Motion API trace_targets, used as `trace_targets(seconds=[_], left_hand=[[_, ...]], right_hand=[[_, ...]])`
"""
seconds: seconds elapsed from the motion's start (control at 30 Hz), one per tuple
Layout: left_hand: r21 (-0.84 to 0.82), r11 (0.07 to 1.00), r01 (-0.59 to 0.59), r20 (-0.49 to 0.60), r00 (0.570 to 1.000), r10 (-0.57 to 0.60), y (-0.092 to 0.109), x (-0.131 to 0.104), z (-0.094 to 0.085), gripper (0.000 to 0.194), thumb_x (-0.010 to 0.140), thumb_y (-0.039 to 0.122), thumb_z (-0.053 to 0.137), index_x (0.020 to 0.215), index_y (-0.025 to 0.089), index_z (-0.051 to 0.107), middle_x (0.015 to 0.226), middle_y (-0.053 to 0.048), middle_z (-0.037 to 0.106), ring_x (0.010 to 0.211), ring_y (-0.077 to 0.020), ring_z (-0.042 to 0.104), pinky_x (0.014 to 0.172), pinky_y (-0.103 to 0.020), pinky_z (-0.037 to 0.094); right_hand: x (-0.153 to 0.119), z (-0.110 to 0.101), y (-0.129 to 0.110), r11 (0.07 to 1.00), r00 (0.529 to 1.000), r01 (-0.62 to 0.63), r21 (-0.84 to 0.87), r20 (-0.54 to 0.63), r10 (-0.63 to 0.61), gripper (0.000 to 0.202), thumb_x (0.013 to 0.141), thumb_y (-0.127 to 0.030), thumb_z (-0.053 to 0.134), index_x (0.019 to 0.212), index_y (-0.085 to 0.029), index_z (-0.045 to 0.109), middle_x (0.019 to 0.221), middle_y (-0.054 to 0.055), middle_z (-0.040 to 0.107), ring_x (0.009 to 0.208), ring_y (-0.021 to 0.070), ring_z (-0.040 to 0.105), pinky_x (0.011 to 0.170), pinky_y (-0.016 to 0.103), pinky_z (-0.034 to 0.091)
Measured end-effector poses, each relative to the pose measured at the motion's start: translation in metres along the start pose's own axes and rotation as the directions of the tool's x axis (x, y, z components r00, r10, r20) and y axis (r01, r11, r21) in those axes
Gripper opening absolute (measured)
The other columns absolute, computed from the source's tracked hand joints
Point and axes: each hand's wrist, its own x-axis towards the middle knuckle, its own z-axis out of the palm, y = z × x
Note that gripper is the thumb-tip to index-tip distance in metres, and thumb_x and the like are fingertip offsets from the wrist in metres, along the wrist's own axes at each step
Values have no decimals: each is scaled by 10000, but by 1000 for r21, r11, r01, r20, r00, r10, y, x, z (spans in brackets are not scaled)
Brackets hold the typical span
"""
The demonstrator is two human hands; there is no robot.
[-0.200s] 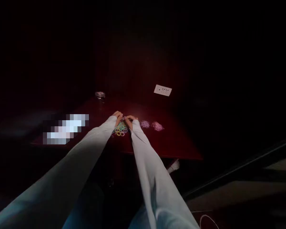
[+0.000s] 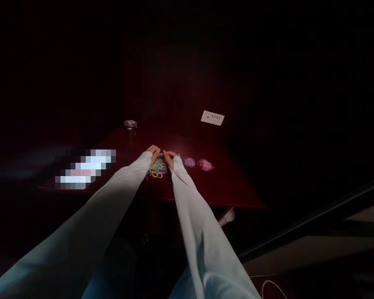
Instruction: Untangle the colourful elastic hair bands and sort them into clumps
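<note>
The left hand (image 2: 155, 150) and the right hand (image 2: 169, 156) are close, side by side. Their fingers are bent, with the tips turned toward each other. I cannot tell if either hand is pinched shut, or if a tiny thing is between the tips. Both hands are over the back of one pile of rings (image 2: 157, 170). The rings are yellow, green and purple, and they overlap too much to count.

To the right of the right hand are two small, tangly piles, well in from the edges. The purple pile (image 2: 190, 162) is nearer the hand, and the pink pile (image 2: 206, 165) is just beside it. A wide stretch of red tabletop (image 2: 230, 187) runs from the pink pile to the right edge. A thinner strip lies between the rings and the front edge.

Far to the left is one bright patch (image 2: 90, 166), too blurred to name, near the left front corner. One see-through jar (image 2: 130, 126) with a lid stands near the back, left of the hands. One white socket plate (image 2: 212, 118) is behind the tabletop, a little to the right.
</note>
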Motion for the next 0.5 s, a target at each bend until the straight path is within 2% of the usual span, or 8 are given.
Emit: trace_targets(seconds=[0.27,0.37,0.5], left_hand=[[34,999,0,46,999,-2,9,-2,-9,300,1007,322,433,717,244,433,822,-31,536,837,-209,578,834,-337,492],[54,998,19,36,999,-21,11,-2,-10,279,991,292,445,717,245,424,812,-22,520,803,-199,557,792,-322,474],[100,995,27,40,999,-31,13,-4,-11,270,982,262,447,713,241,445,803,-19,511,773,-192,545,771,-322,461]], right_hand=[[-5,-9,-17,998,999,12,-67,46,-9,300,995,-469,609,890,-267,803,963,-6,772,958,176,630,1007,335,399],[-8,-11,-27,994,1000,-19,-109,-19,17,292,1006,-426,600,864,-256,791,959,2,764,959,186,616,973,326,404],[-14,-30,-32,953,978,-108,-285,-201,51,294,1026,-422,563,921,-270,792,1059,28,744,1073,228,563,980,352,376]])
